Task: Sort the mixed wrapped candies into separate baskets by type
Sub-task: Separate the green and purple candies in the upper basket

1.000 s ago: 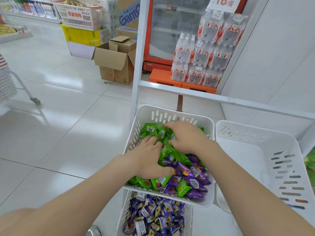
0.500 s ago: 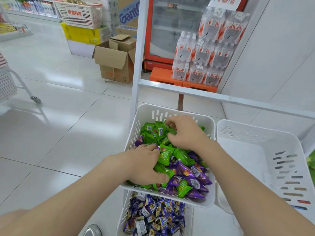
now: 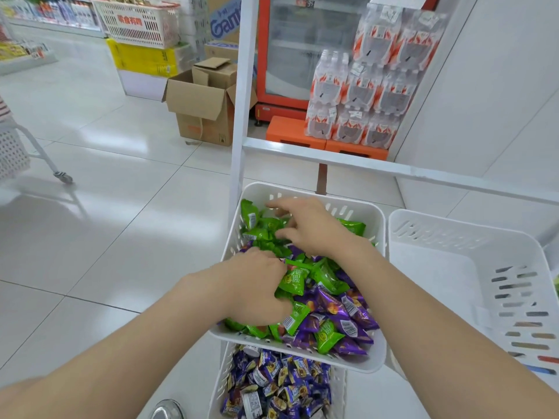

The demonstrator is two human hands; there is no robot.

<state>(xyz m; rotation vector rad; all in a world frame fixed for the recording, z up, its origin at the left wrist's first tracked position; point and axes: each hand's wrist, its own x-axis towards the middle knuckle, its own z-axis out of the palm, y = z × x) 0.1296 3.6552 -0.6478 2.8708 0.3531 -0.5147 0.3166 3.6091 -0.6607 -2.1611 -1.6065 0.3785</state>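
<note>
Fingers (image 3: pixel 273 269) of the left hand (image 3: pixel 251 290) are curled into the heap, clenched around several green candies (image 3: pixel 295 281) at the near left of the white basket (image 3: pixel 305 359), with the thumb pressed on one wrapper. The right hand (image 3: pixel 311 229) lies farther back, its fingers (image 3: pixel 276 204) stretched and loosely spread, touching more green candies in the far left corner without closing on any. Purple candies (image 3: pixel 331 302) lie just right of the left fingers. A second basket (image 3: pixel 459 237) stands to the right; a lower basket (image 3: pixel 219 382), nearer, holds blue-wrapped candies (image 3: pixel 272 385).
</note>
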